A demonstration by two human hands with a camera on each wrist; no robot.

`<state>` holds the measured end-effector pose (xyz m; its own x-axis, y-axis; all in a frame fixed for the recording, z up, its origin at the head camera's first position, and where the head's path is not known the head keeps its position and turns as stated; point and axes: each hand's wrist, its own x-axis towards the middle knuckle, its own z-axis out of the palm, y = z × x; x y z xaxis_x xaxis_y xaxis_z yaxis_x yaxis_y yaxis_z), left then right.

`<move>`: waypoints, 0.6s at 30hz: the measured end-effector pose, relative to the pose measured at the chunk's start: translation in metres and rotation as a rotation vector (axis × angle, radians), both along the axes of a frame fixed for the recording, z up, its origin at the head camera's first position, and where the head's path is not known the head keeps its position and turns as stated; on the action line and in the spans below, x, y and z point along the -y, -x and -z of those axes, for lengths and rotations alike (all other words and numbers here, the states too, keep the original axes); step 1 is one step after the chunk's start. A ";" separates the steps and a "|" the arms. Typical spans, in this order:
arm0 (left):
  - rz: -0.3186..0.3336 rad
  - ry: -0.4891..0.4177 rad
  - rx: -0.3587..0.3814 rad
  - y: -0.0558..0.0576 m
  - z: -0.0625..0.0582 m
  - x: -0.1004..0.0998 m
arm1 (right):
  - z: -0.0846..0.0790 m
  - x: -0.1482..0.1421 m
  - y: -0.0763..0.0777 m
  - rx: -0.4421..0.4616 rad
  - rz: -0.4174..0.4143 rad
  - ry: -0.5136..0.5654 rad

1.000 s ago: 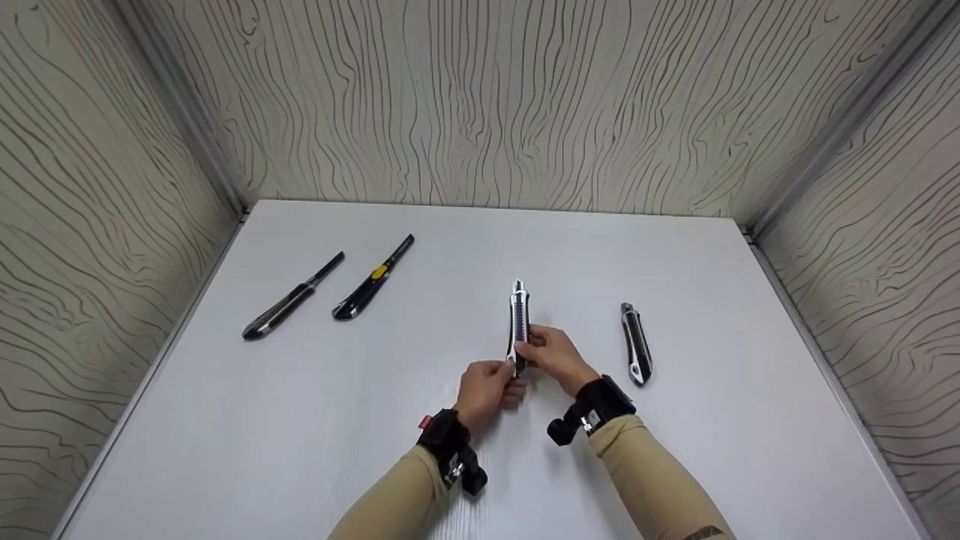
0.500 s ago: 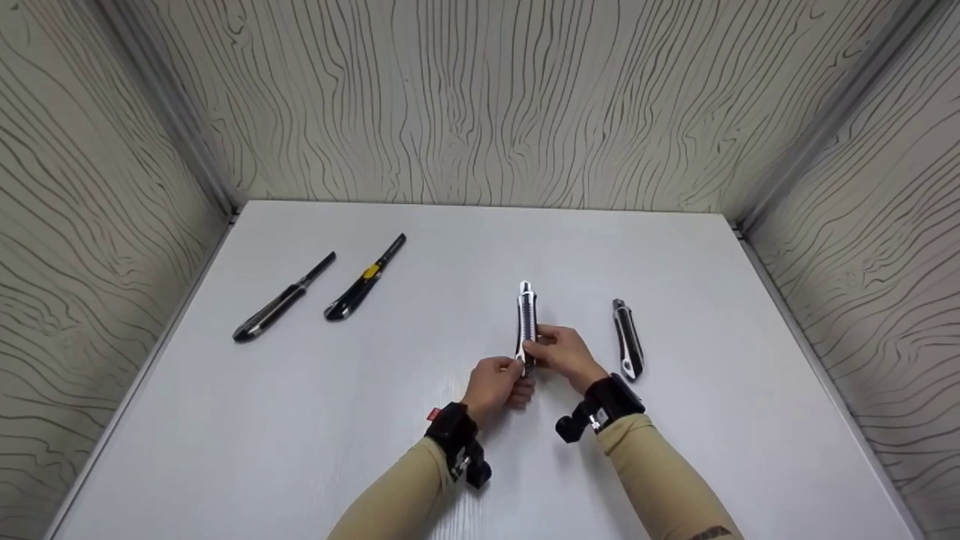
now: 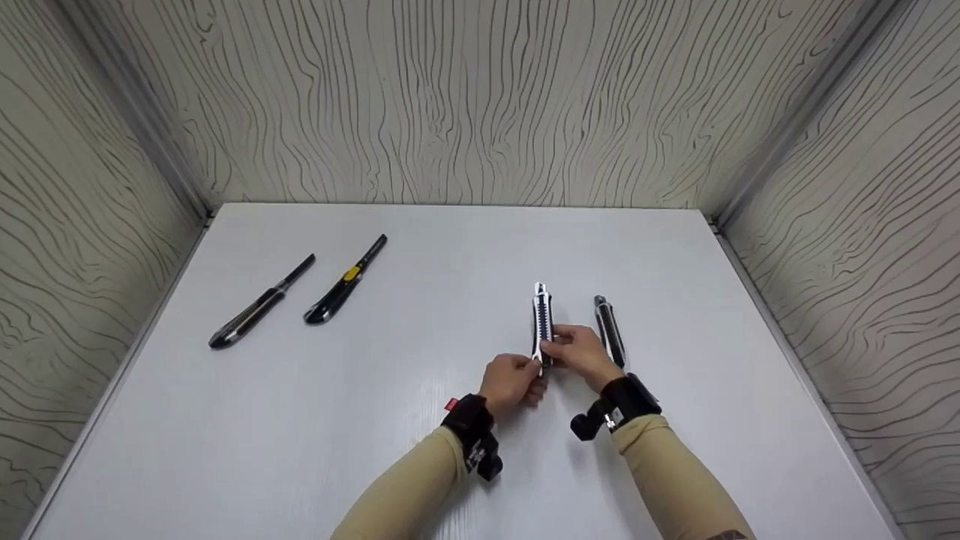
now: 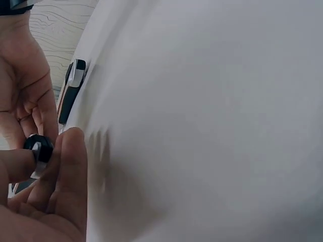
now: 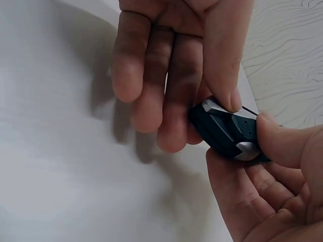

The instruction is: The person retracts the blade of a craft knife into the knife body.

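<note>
Both hands hold one silver-and-black utility knife (image 3: 542,319), its metal tip pointing away toward the back wall. My left hand (image 3: 510,382) pinches the butt end between thumb and fingers. Just above it, my right hand (image 3: 583,352) grips the lower handle from the right side, thumb on top. In the right wrist view the dark end of the utility knife (image 5: 224,133) shows between both thumbs and the fingers, held above the table. Beyond the right hand lies a second silver-and-black utility knife (image 3: 611,334), its lower end partly hidden by that hand.
On the left of the white table (image 3: 337,420) lie two more knives with extended dark blades: a brown-and-silver one (image 3: 251,315) and a black one with a yellow slider (image 3: 346,281). Wood-patterned walls (image 3: 450,105) enclose the back and sides.
Both hands and the held utility knife have shifted right, closer to the knife lying there. The head view has turned slightly right. The grip looks the same.
</note>
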<state>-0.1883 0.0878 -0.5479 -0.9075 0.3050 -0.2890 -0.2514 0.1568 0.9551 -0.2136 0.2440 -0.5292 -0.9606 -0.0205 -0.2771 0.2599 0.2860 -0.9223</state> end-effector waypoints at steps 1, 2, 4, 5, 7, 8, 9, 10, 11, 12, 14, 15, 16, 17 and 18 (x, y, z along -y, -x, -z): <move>0.007 0.003 0.000 0.000 -0.001 -0.003 | -0.001 -0.002 -0.001 -0.003 -0.002 -0.007; 0.012 0.014 -0.010 0.000 -0.001 -0.005 | -0.001 -0.005 -0.001 -0.005 -0.004 -0.017; 0.014 0.029 -0.017 0.000 -0.002 -0.010 | -0.001 -0.010 -0.002 -0.003 0.005 -0.029; 0.015 0.035 -0.020 0.000 -0.002 -0.012 | -0.002 -0.012 -0.002 -0.002 0.011 -0.039; 0.017 0.054 -0.028 0.000 -0.002 -0.016 | -0.001 -0.017 -0.003 0.003 0.016 -0.055; 0.019 0.058 -0.023 0.000 -0.001 -0.018 | -0.001 -0.019 -0.003 0.011 0.026 -0.058; 0.021 0.057 -0.013 0.000 -0.001 -0.021 | -0.001 -0.021 -0.004 0.017 0.032 -0.063; 0.023 0.056 -0.010 0.000 -0.001 -0.022 | -0.001 -0.023 -0.004 0.023 0.037 -0.068; 0.027 0.056 -0.006 0.000 -0.001 -0.023 | -0.001 -0.024 -0.004 0.026 0.036 -0.076; 0.031 0.052 -0.003 0.000 -0.002 -0.024 | 0.000 -0.026 -0.004 0.029 0.033 -0.082; 0.036 0.044 0.006 0.000 -0.002 -0.026 | 0.000 -0.029 -0.003 0.032 0.032 -0.095; 0.038 0.042 0.006 0.000 -0.002 -0.027 | 0.000 -0.030 -0.003 0.031 0.036 -0.101; 0.045 0.042 0.005 0.000 -0.003 -0.028 | 0.000 -0.032 -0.003 0.028 0.035 -0.108; 0.051 0.040 0.006 0.000 -0.003 -0.028 | 0.001 -0.033 -0.003 0.027 0.036 -0.114; 0.058 0.039 0.007 0.000 -0.003 -0.028 | 0.001 -0.035 -0.003 0.027 0.041 -0.118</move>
